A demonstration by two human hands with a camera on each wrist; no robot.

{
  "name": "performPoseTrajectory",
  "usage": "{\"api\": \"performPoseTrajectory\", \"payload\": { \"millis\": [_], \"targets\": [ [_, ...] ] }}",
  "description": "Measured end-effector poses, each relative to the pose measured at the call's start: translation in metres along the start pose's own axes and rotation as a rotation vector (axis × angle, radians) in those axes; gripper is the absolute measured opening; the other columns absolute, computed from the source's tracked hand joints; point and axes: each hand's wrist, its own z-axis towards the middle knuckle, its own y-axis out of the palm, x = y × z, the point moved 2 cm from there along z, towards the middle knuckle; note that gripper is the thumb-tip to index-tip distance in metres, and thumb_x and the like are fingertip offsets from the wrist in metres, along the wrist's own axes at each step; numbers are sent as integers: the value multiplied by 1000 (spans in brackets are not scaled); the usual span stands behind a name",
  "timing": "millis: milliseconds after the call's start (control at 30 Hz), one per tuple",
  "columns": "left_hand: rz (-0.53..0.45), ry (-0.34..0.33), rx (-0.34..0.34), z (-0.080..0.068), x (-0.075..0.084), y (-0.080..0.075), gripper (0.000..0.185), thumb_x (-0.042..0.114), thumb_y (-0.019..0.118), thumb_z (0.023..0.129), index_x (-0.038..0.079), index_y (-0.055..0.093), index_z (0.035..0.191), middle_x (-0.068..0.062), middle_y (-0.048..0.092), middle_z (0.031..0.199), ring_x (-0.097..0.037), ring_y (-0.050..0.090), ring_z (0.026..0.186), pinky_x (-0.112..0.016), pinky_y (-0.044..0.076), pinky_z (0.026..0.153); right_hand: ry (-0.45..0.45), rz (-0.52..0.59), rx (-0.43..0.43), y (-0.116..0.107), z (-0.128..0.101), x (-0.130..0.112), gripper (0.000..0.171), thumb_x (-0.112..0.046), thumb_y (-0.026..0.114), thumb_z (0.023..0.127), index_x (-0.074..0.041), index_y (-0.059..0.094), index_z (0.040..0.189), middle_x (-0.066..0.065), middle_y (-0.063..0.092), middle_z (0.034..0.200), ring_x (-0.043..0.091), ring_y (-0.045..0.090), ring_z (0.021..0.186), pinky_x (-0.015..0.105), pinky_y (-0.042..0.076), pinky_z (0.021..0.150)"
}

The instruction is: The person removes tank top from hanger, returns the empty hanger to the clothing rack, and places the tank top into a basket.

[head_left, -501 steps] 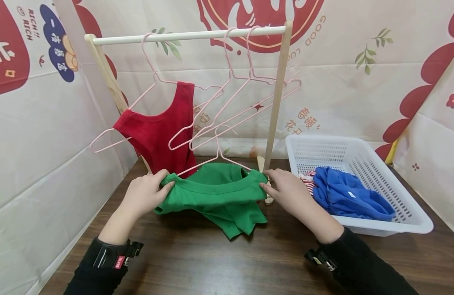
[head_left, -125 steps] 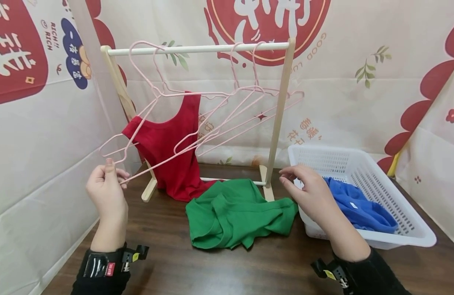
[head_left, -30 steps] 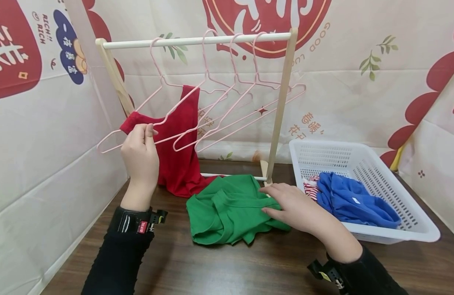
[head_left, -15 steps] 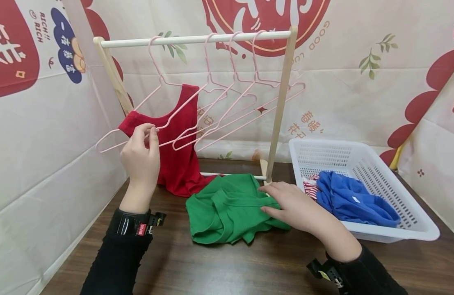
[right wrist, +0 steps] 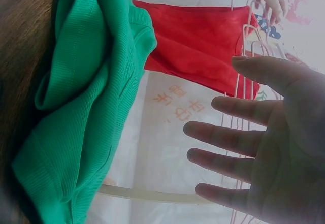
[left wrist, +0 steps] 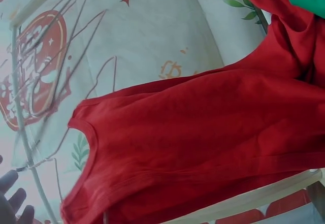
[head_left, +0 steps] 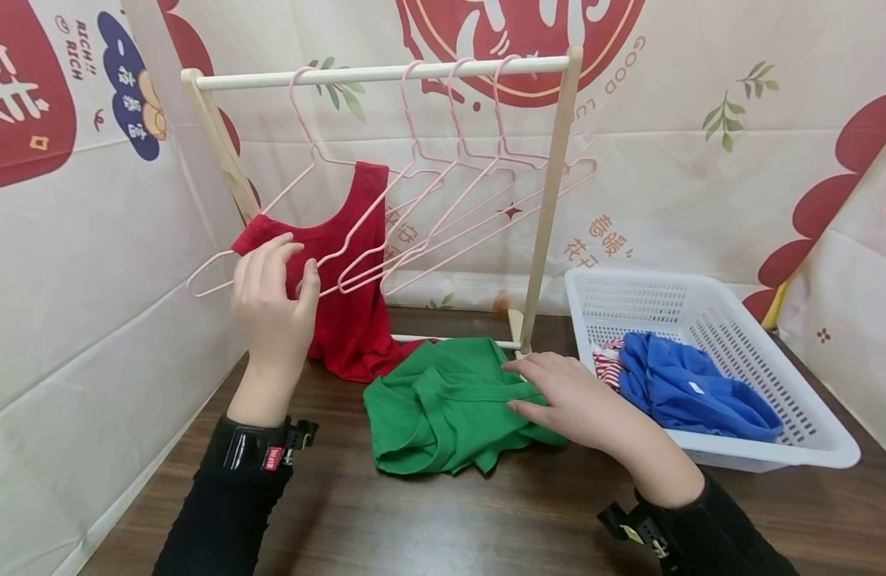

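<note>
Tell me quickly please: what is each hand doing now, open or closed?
Left hand: open, fingers relaxed beside the pink hanger, gripping nothing.
Right hand: open, fingers straight, resting on the green garment.

The backdrop (head_left: 659, 160) reads "RICH!! RICH" at upper left and "GOOD" near centre.

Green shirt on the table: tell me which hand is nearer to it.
Right. The right hand lies over the green shirt at its right edge, fingers straight. The left hand is raised to its left, by the red top.
</note>
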Motion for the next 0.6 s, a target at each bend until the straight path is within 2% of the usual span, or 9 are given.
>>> {"api": "performPoseTrajectory", "payload": {
  "millis": [167,300,467,600],
  "targets": [
    [-34,97,80,1,13,-4,34,29,55,92,-1,69,101,-16,66,111,-37,58,99,-49,42,89,1,6,1,2,1,1,47,-31,69,91,-7,59,130,12,61,123,31,54,117,53,41,97],
    [-63,183,97,-2,24,-5,33,29,53,92,1,68,100,-15,67,104,-37,60,91,-49,45,81,-4,17,-10,6,3,1,47,-31,68,91,-5,59,129,12,60,123,31,54,116,54,41,97],
    [-82,270,86,-8,34,-5,33,30,53,94,1,67,99,-15,68,99,-36,62,85,-49,51,73,-22,18,-32,13,7,1,47,-31,68,92,-5,59,130,12,59,125,31,54,117,54,42,96],
    [-92,341,33,-16,38,-3,31,28,55,94,0,67,100,-16,68,97,-35,65,83,-47,54,68,-42,2,-54,21,11,2,46,-31,67,92,-6,59,130,11,59,126,29,54,118,53,42,95]
  ]
}}
